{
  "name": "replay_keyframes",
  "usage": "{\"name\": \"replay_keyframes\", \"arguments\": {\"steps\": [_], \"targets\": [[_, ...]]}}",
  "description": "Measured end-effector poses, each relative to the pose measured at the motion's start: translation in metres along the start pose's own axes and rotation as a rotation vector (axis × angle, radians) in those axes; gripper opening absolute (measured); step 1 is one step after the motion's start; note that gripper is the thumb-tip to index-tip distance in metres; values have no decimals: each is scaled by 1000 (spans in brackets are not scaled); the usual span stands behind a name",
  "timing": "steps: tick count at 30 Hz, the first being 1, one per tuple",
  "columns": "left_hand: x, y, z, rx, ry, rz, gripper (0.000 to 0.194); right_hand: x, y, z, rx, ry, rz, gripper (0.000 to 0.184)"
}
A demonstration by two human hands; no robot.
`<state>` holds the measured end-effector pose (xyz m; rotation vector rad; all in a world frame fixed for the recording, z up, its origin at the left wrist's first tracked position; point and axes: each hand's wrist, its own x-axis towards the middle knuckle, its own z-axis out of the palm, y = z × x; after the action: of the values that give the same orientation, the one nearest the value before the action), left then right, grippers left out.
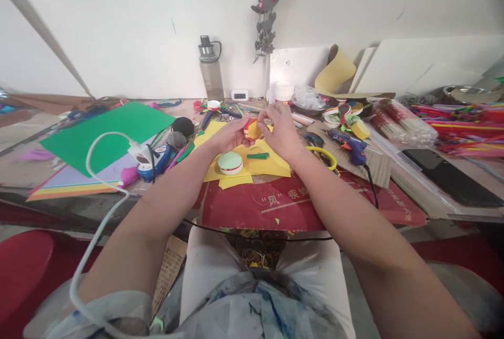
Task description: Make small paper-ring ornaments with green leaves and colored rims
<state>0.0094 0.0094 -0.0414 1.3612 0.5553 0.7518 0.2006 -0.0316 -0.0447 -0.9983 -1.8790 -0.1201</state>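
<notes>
My left hand (235, 135) is closed around a short, round red-and-yellow paper cup piece (249, 130), tilted so that a yellow paper disc (254, 129) faces to the right. At the disc's edge, the bent fingers of my right hand (280, 128) pinch; the exact contact is partly hidden. Yellow paper sheets (275, 166) lie under both hands, with a small dark green paper strip (258, 156) on them. Nearer to me, left of centre, a pale green-topped cut cup piece (230, 163) rests on the yellow paper.
Green sheets (106, 134) and a blue-white corded tool (155, 161) lie left. A water bottle (211, 71) stands behind. To the right are yellow tape (328, 156), a blue glue gun (356, 151), a black phone (452, 176) and colourful pipe cleaners (468, 131). Red cardboard (236, 208) covers the front edge.
</notes>
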Motion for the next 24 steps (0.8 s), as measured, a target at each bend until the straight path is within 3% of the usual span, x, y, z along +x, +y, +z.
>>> {"name": "replay_keyframes", "arguments": {"steps": [11,24], "targets": [[0,3,-1,12,24,-19,68,6,-6,-7,20,-45,-27,20],[0,2,-1,-2,-34,-1,56,2,-10,-5,45,-17,73,19]]}}
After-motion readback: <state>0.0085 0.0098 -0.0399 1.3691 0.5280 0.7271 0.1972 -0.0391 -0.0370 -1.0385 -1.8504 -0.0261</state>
